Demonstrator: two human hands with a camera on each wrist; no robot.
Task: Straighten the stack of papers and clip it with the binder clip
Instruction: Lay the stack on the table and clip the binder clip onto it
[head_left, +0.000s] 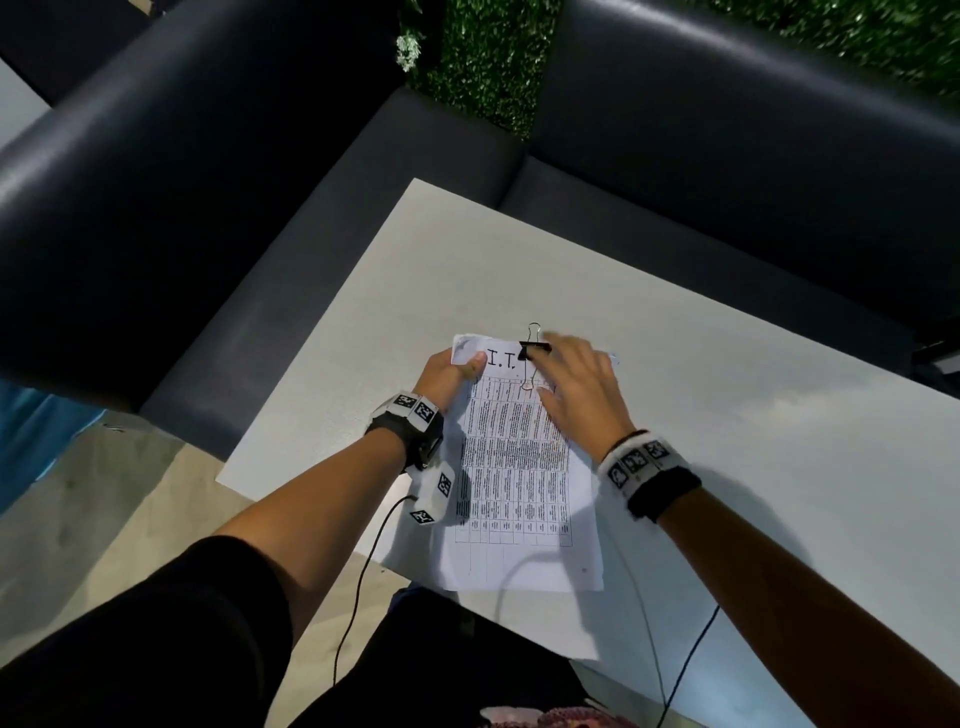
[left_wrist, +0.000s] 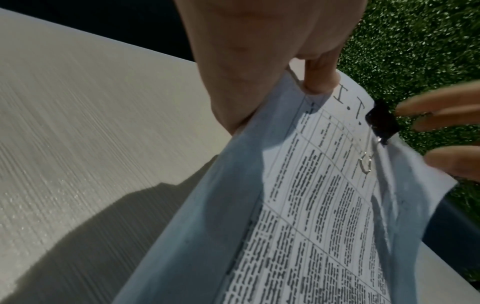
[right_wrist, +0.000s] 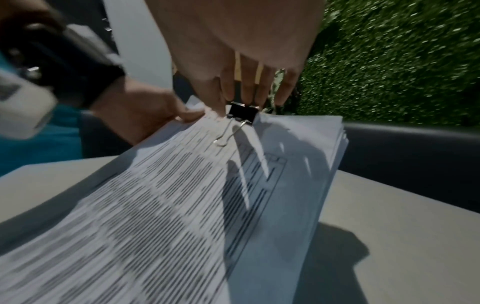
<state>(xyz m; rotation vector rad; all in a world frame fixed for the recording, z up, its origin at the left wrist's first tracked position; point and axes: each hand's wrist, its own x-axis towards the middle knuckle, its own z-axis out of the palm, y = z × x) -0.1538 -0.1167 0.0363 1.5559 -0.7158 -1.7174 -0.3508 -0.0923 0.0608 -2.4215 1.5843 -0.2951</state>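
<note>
Stack of papers (head_left: 519, 467): it lies on the white table (head_left: 727, 415) in front of you, printed table side up, with "I.T." handwritten at the far end; that far end is lifted off the surface, and the sheet edges on the right side are fanned a little.
Binder clip (head_left: 535, 351): black, it sits clamped on the far edge of the stack near the middle; one wire handle lies flat on the top sheet, the other sticks out past the edge.
Your left hand (head_left: 449, 376): it pinches the far left corner of the stack, thumb on top.
Your right hand (head_left: 576, 387): its fingers are stretched out straight, fingertips (right_wrist: 230, 96) at the clip; you grip nothing with it.
Surroundings: a dark sofa (head_left: 260, 182) wraps the table, with green artificial turf (head_left: 483, 67) behind it.
</note>
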